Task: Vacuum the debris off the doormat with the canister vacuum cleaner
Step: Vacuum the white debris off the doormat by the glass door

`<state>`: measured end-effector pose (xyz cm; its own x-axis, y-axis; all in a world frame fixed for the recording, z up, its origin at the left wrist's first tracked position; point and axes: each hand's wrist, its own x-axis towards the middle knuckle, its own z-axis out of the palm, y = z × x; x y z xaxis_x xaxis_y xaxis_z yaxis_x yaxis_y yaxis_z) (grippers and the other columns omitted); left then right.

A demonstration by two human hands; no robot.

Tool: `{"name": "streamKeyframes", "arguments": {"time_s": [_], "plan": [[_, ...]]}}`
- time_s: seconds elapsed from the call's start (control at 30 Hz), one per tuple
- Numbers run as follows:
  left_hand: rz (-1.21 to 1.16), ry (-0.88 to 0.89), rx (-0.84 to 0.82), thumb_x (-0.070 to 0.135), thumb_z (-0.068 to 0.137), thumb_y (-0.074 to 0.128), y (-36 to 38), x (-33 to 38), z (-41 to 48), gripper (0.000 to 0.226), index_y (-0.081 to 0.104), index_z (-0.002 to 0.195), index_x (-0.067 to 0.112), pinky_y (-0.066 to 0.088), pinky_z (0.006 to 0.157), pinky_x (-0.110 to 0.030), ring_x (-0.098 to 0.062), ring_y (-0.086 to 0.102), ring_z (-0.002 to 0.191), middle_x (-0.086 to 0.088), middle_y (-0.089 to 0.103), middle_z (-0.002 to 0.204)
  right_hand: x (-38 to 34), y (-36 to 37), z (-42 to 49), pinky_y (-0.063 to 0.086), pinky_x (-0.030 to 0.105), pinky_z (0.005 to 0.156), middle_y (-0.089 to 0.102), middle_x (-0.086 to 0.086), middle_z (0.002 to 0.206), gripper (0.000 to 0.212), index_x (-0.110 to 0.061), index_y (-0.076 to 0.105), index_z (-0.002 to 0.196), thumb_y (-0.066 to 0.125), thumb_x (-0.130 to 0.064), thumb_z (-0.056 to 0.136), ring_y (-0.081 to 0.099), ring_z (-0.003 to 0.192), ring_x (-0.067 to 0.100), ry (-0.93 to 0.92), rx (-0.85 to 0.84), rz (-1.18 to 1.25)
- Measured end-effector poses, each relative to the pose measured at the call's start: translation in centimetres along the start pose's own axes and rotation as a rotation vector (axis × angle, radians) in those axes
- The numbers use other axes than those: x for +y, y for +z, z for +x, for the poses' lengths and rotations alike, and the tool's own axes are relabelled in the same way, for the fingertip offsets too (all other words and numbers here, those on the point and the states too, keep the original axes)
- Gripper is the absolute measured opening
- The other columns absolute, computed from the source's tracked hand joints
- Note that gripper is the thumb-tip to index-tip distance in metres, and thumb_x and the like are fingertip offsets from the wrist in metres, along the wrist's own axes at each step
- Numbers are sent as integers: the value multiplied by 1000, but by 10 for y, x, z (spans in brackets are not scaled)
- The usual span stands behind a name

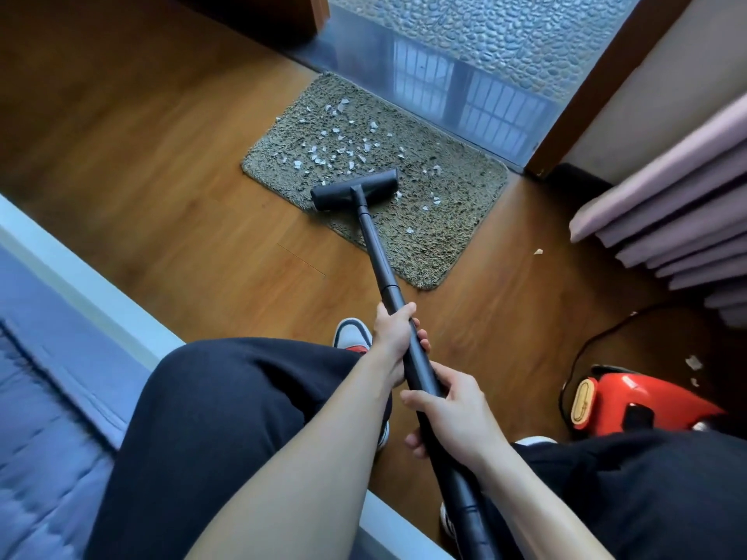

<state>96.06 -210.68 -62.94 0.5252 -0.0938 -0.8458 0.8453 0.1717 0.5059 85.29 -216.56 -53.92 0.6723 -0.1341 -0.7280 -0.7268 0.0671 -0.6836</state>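
A shaggy grey-green doormat (465, 183) lies on the wooden floor (161, 175) against a dark door sill (444, 74), and white scraps of debris (313, 157) are strewn over its left and middle. The black floor head (355, 189) of the vacuum sits on the mat's near left edge, just short of the thickest scatter. Its straight black wand (374, 244) runs back toward us. Our left grip (394, 329) is wrapped round the wand farther along, and our right grip (452, 418) is clamped on it nearer our knees, so mat and debris lie well beyond both. The red canister (630, 402) stands on the floor at near right, with its black cord (606, 333) curling behind it; we cannot see what it holds. A few stray scraps (537, 251) lie on the floor right of the mat, near pink curtain folds (667, 220).
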Motion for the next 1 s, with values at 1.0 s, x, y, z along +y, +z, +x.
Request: {"name": "streamKeyframes", "arguments": {"time_s": [1.0], "plan": [[57, -19, 13, 15, 99, 49, 5, -30, -24, 10, 41, 106, 15, 42, 41, -21, -12, 44, 43, -5, 45, 68, 21, -8, -31, 54, 33, 44, 62, 7, 58, 16, -20, 64, 100, 63, -9, 88, 67, 47, 29, 14, 42, -117]]}}
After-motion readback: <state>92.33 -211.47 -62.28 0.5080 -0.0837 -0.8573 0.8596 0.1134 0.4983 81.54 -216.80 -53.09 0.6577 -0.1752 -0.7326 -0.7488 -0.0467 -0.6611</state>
